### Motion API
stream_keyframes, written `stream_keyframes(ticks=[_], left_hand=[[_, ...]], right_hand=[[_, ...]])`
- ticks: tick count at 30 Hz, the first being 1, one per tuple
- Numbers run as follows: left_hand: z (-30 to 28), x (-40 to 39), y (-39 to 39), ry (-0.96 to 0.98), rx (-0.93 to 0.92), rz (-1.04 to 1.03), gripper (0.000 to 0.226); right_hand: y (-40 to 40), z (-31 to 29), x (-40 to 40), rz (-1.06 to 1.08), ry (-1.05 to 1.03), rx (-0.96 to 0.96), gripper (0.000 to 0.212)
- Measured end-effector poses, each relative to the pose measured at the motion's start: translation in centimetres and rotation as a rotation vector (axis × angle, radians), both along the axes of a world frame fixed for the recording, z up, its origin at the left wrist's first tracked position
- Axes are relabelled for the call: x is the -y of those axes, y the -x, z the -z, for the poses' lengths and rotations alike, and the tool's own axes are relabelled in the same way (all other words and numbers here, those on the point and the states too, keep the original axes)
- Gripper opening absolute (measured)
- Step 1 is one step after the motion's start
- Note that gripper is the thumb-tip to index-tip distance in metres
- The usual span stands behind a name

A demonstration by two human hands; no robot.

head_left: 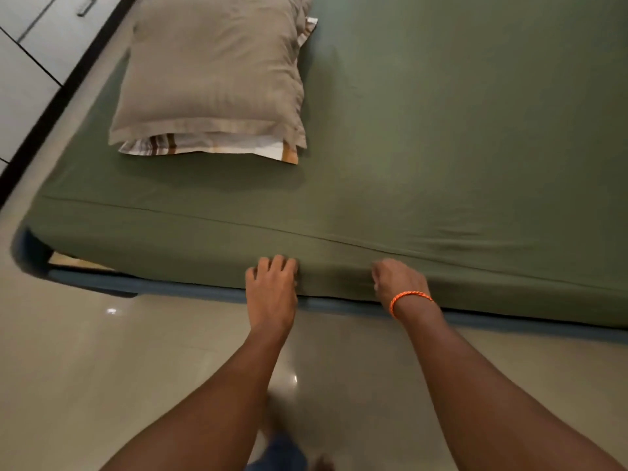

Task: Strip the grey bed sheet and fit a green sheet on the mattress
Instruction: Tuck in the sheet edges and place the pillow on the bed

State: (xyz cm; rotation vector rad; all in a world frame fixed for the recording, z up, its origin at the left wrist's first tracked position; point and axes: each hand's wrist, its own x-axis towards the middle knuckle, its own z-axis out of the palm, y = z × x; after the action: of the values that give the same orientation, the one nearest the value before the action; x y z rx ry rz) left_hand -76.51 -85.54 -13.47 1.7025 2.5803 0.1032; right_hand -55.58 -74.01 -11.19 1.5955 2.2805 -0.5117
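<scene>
While both arms reach down to the near side of the bed, the green sheet (441, 130) is already spread over the top of the mattress and hangs down its side, with a seam running along the top edge. The left hand (272, 287) sits against the side panel of the sheet with its fingers curled into the fabric near the lower edge, so it looks like it's pinching the sheet. The right hand (396, 280), the one with an orange thread bracelet (409, 299) on the wrist, is just beside it, also against the sheet's side, but its fingers are turned away and I honestly can't tell if it's gripping or just pressing. Two stacked pillows (210, 73) lie on the sheet toward the far left, a plain beige one on top of a striped one. Below the sheet's lower edge you can see the blue bed frame (102, 283), and under that the glossy tiled floor (102, 368).
</scene>
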Motion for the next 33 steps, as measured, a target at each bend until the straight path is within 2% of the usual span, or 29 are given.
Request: stream_keyframes(ticks=[2, 5, 8, 14, 17, 22, 25, 30, 33], left_hand=[[0.2, 0.4, 1.7, -0.007, 0.057, -0.031, 0.027], [0.1, 1.2, 4.9, -0.049, 0.130, -0.104, 0.021], [-0.4, 1.5, 8.2, -0.123, 0.229, -0.203, 0.016], [-1.6, 1.4, 20.4, -0.199, 0.308, -0.371, 0.019], [-1.8, 1.0, 28.1, -0.207, 0.345, -0.414, 0.016], [-4.3, -0.5, 38.6, -0.279, 0.497, -0.375, 0.010], [-6.9, -3.6, 42.5, -0.392, 0.559, -0.365, 0.022], [-9.8, -13.0, 44.0, -0.552, 0.611, -0.365, 0.030], [-10.8, -19.4, 43.7, -0.586, 0.588, -0.376, 0.019]], right_hand=[[1.7, -0.2, 1.5, 0.044, 0.021, -0.003, 0.013], [7.1, 0.2, 4.3, 0.158, -0.011, -0.206, 0.008], [14.4, 0.3, 6.8, 0.129, 0.033, -0.388, 0.004], [30.3, 0.0, 8.5, -0.002, 0.035, -0.493, 0.011], [36.8, -0.3, 7.5, 0.070, 0.106, -0.540, 0.007], [44.3, -2.1, 3.5, 0.320, 0.084, -0.723, 0.014], [47.3, -4.1, -0.1, 0.366, 0.049, -0.771, 0.014], [48.8, -6.7, -8.0, 0.400, -0.122, -0.849, 0.013], [48.5, -8.0, -14.4, 0.377, -0.298, -0.852, 0.008]])
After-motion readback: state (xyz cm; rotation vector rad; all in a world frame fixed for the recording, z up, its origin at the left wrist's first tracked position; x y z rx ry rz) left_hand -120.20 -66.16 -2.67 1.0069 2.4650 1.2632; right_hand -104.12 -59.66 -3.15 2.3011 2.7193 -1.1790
